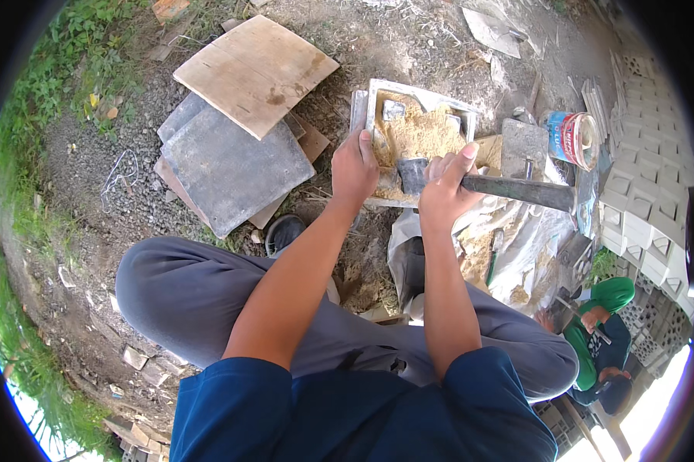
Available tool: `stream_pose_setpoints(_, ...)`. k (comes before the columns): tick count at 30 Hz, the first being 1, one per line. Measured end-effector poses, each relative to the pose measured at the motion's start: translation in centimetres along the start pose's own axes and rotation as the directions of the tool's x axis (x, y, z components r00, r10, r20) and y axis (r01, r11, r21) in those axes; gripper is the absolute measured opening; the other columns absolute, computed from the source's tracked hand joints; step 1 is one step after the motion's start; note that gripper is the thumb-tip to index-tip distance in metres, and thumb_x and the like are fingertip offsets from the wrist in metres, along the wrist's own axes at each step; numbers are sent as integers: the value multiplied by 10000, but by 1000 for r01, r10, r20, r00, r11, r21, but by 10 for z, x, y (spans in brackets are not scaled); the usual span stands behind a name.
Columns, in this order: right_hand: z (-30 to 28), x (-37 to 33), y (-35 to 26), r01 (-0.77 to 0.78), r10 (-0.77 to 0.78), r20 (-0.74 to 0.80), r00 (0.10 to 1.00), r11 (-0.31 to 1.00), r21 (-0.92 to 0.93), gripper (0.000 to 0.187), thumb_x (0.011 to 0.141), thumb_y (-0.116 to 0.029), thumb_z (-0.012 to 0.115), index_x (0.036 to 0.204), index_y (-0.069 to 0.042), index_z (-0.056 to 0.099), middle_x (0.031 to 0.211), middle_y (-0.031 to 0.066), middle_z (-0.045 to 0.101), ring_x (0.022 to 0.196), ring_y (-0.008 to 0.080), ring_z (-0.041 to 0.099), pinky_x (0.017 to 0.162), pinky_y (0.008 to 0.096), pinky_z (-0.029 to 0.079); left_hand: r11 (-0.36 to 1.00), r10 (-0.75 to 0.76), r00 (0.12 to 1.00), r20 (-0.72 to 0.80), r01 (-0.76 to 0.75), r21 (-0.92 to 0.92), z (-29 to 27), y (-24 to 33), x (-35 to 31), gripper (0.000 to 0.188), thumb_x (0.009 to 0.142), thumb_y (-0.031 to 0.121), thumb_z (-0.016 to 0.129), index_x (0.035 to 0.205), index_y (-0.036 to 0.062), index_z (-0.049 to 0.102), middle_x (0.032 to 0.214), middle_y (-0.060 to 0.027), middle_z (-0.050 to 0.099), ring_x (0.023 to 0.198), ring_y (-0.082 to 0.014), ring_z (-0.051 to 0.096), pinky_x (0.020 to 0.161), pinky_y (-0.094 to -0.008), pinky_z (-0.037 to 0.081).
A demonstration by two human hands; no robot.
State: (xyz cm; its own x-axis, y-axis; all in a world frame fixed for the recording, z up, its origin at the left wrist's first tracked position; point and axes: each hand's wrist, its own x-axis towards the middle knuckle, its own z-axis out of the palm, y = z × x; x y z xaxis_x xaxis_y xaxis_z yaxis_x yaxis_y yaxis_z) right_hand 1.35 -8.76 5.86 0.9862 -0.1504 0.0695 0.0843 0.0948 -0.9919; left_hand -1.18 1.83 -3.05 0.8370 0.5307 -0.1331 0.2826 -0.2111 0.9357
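Observation:
A pale rectangular mould frame (pixel 420 86) lies in front of me, filled with loose sandy mix (pixel 420 135). Small dark blocks (pixel 394 110) show in the mix. My left hand (pixel 355 171) is closed around the frame's left side, beside a narrow grey strip (pixel 358 109). Over the frame's near right corner, my right hand (pixel 447 181) grips a long dark flat bar (pixel 520 192). The bar extends to the right past the frame, and its left part is hidden by my fingers. A grey trowel (pixel 523 146) lies just right of the mould.
Left are a wooden board (pixel 254 73) and grey square plates (pixel 235 169). A blue and red bucket (pixel 572 138) stands right, near stacked hollow blocks (pixel 643 177). Pale sheeting (pixel 532 254) with sandy mix lies nearer. Another person (pixel 597 339) works at lower right.

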Motion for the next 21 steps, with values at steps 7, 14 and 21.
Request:
stream_pose_setpoints(7, 11, -2, -3, 41, -38, -103, 994, 999, 33, 500, 1068, -347, 529, 657, -147, 326, 518, -48, 320, 432, 72, 280, 425, 273, 213, 999, 41, 999, -15, -41, -3, 1, 0, -5, 479, 1082, 303, 329, 1368, -2, 562, 1072, -304, 673, 982, -498, 631, 839, -503, 499)
stream_pose_setpoints(14, 3, -6, 0, 45, -46, -157, 987, 999, -9, 518, 1062, -365, 537, 650, -148, 312, 528, -47, 324, 435, 77, 289, 430, 279, 232, 997, 80, 995, -56, -80, 3, 7, 0, -3, 452, 1073, 280, 347, 1341, -1, 578, 1023, -304, 667, 947, -502, 623, 820, -529, 496)
stream_pose_setpoints(21, -1, -15, 7, 100, -64, -195, 979, 978, 182, 504, 1068, -346, 529, 659, -137, 321, 533, -40, 331, 448, 73, 308, 429, 279, 249, 1000, 13, 1000, -6, -13, -20, 5, 5, -4, 430, 1071, 265, 353, 1337, 26, 592, 1077, -301, 664, 994, -489, 623, 852, -518, 495)
